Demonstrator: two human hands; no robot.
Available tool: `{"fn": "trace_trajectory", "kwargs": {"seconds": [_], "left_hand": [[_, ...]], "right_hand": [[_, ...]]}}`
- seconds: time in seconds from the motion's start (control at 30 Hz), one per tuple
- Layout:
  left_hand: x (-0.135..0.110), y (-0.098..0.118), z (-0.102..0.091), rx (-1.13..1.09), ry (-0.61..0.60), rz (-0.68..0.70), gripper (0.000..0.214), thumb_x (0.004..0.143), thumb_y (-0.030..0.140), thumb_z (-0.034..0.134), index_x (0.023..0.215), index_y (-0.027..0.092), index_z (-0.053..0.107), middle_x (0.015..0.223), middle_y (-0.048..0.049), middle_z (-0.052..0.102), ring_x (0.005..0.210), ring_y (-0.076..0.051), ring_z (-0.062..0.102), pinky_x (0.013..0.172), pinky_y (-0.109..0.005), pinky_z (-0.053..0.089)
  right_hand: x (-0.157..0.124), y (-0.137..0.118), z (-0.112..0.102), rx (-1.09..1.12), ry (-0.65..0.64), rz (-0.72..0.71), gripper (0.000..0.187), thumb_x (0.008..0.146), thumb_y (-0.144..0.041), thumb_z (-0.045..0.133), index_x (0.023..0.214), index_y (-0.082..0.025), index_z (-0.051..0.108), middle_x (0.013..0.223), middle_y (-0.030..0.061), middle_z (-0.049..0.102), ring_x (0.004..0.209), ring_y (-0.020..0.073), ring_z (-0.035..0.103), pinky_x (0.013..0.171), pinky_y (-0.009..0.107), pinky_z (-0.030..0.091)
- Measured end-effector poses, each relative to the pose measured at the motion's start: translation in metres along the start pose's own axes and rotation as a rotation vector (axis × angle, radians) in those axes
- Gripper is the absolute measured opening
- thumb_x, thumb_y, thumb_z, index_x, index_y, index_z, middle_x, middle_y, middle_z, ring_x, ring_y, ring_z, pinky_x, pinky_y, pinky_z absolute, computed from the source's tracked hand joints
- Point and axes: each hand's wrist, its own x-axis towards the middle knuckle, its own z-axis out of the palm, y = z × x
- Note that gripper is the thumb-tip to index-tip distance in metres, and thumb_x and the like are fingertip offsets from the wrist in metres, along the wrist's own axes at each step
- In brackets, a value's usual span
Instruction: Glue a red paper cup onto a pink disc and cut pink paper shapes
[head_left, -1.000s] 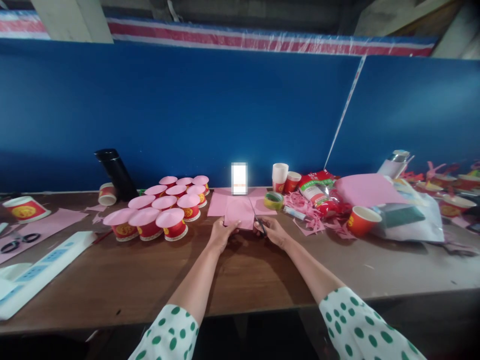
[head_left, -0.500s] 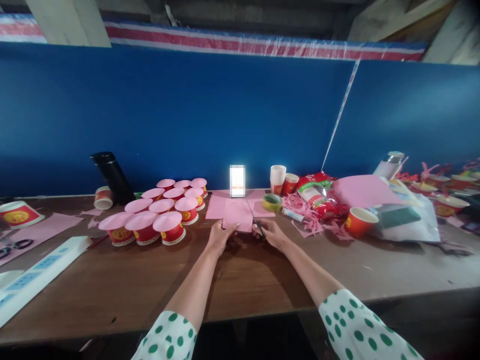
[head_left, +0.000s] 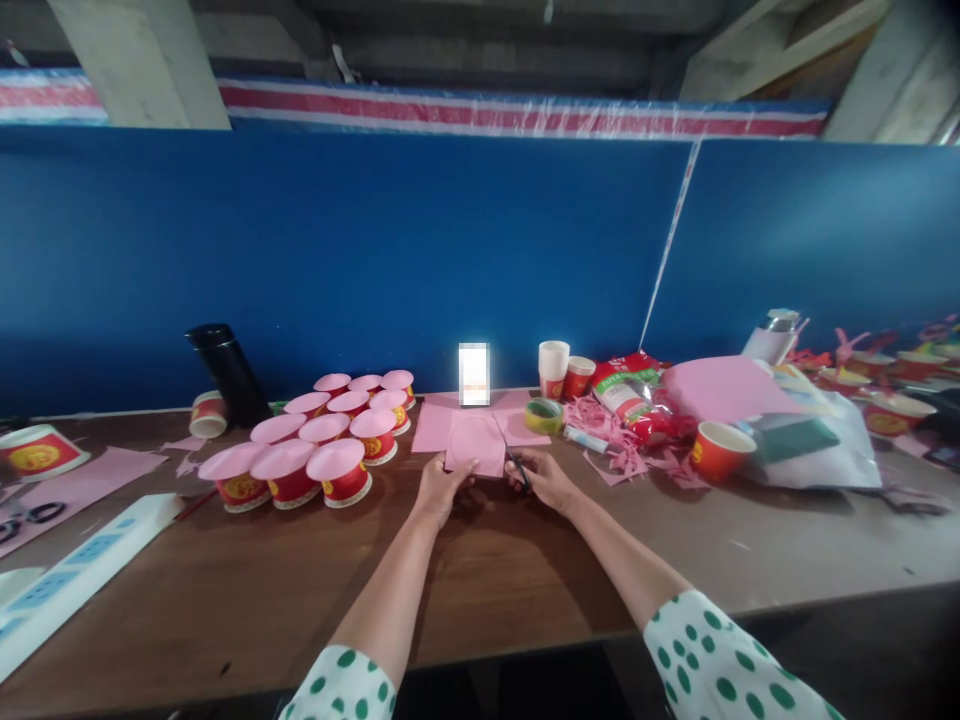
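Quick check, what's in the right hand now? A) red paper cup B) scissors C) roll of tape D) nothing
B: the right hand grips dark-handled scissors at the edge of the pink paper, which the left hand holds; the roll of tape lies on the table beyond it.

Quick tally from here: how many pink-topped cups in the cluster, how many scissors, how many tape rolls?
Pink-topped cups: 12
Scissors: 2
Tape rolls: 1
Total: 15
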Motion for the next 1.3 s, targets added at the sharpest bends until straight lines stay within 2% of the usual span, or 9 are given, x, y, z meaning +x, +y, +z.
{"fn": "trace_trajectory", "kwargs": {"seconds": [0.17, 0.33, 1.03, 1.3], "left_hand": [[0.002, -0.002, -0.001, 0.006, -0.014, 0.013, 0.039, 0.051, 0.034, 0.076, 0.079, 0.012, 0.061, 0.072, -0.0024, 0.065, 0.061, -0.013, 0.059, 0.057, -0.025, 0.05], [0.005, -0.006, -0.002, 0.025, 0.025, 0.022, 0.039, 0.05, 0.034, 0.077, 0.076, 0.012, 0.059, 0.067, -0.0015, 0.063, 0.058, -0.012, 0.058, 0.055, -0.025, 0.049], [0.003, -0.003, -0.002, -0.009, 0.001, 0.008, 0.043, 0.051, 0.033, 0.077, 0.085, 0.012, 0.061, 0.067, -0.0016, 0.063, 0.06, -0.013, 0.059, 0.056, -0.024, 0.049], [0.006, -0.006, -0.003, 0.0, 0.008, 0.017, 0.042, 0.051, 0.034, 0.076, 0.082, 0.012, 0.059, 0.069, -0.0024, 0.064, 0.059, -0.013, 0.059, 0.056, -0.025, 0.05]], "right_hand": [[0.0, -0.003, 0.001, -0.021, 0.007, 0.01, 0.041, 0.071, -0.048, 0.06, 0.091, -0.012, 0.06, 0.058, -0.0008, 0.055, 0.048, 0.0085, 0.049, 0.042, 0.018, 0.034], [-0.002, -0.007, 0.0, -0.038, 0.016, 0.02, 0.044, 0.069, -0.05, 0.061, 0.091, -0.012, 0.061, 0.056, -0.0008, 0.055, 0.047, 0.0084, 0.049, 0.04, 0.017, 0.032], [-0.003, -0.013, 0.002, -0.042, 0.029, 0.026, 0.041, 0.067, -0.048, 0.062, 0.088, -0.012, 0.062, 0.054, -0.0013, 0.055, 0.046, 0.0083, 0.048, 0.04, 0.018, 0.033], [-0.002, -0.012, 0.002, -0.05, 0.031, 0.02, 0.04, 0.067, -0.049, 0.061, 0.083, -0.012, 0.062, 0.052, -0.0015, 0.055, 0.045, 0.0081, 0.047, 0.041, 0.018, 0.033]]}}
